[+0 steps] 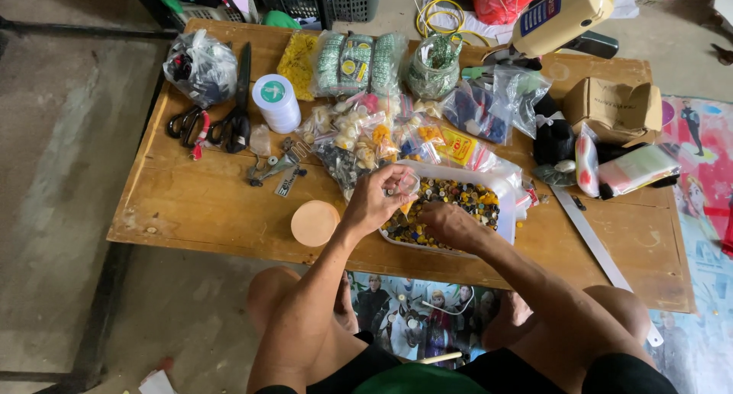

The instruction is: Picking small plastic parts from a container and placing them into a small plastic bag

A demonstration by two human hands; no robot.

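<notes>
The left hand (379, 198) pinches a small clear bag (403, 185) above the white tray of buttons (505, 211); the right hand (449, 224) rests in the tray, its grip hidden. Beyond them, packets crowd the low wooden table (206, 203) on a concrete floor (61, 134).

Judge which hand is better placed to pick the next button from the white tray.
Probably the right hand: it rests low on the mixed buttons in the white rectangular plastic tray; the left hand is raised, fingers pinched.
</notes>
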